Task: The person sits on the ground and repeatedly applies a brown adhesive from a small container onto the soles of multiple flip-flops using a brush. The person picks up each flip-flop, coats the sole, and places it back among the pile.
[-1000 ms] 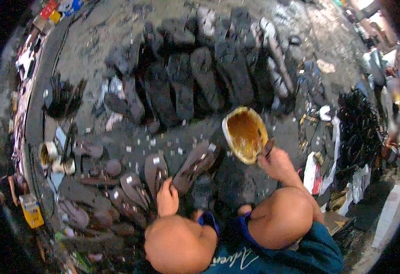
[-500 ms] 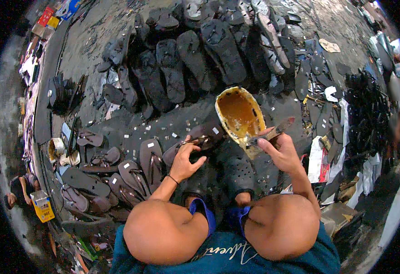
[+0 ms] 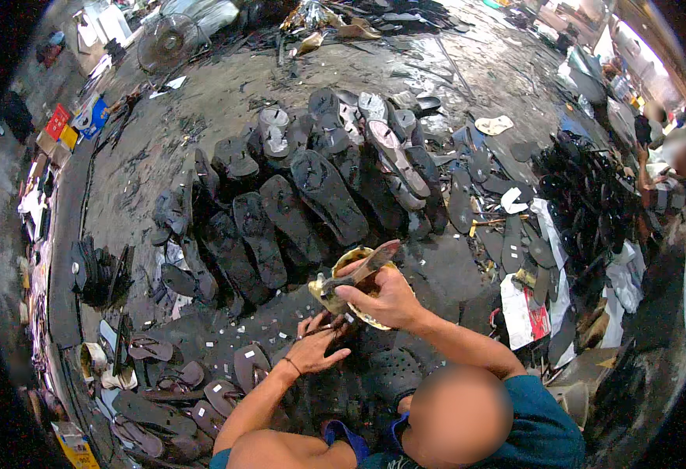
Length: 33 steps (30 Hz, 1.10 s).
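My right hand [image 3: 386, 298] is closed around a glue brush [image 3: 370, 264], its reddish-brown handle tip pointing up and right. The brush's pale, coated end hangs just left of a tub [image 3: 372, 320] with a yellow-crusted rim, which my hand partly covers. Amber-brown glue shows inside. Below and left of the tub, my left hand [image 3: 317, 345] has its fingers over a dark flip-flop [image 3: 345, 322] near the floor, with the thumb apart. Much of that flip-flop is hidden by my hands and the brush. A dark clog with holes [image 3: 396, 369] is on my foot.
Beyond the tub lie rows of dark flip-flop soles [image 3: 327, 195]. Finished-looking flip-flops with white stickers [image 3: 222, 397] crowd the lower left. At right are a dark footwear heap [image 3: 593, 187] and a white-and-red sheet [image 3: 524, 309]. A fan [image 3: 169, 43] stands far left; a person [image 3: 660, 168] is far right.
My view has tilted up, showing more floor and a person. My right hand has moved with the brush from the tub's right side to over it. My left hand stays at the flip-flop.
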{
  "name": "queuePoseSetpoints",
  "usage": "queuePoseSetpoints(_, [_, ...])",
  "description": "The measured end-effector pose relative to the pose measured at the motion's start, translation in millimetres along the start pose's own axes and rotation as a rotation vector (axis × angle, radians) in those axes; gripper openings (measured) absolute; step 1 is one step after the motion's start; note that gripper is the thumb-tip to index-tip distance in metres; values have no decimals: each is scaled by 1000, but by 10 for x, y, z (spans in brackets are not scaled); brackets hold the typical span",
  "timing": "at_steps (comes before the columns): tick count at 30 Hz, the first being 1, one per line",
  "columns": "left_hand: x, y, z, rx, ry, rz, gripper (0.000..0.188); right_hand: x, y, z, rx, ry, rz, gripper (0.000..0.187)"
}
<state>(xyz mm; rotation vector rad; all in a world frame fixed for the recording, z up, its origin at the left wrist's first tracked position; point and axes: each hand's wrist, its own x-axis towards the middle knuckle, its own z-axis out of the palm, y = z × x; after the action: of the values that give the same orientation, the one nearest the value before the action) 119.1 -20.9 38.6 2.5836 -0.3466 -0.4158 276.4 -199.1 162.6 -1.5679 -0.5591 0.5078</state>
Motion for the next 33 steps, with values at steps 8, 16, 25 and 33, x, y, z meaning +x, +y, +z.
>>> queuePoseSetpoints(8, [-205, 118, -692, -1616, 778, -501, 47, 263, -152, 659, -255, 15, -379, 20])
queuePoseSetpoints(16, [-275, 209, -396, -1682, 928, -557, 49, 98, -183, 715, -297, 4, -446, 18])
queuePoseSetpoints(25, [-169, 361, -396, -1538, 1220, -469, 50, 288, -210, 724, -154, 260, -327, 20])
queuePoseSetpoints(33, [-756, 957, -1051, -2248, 589, -861, 74, 152, -221, 431, 596, 127, 291, 31])
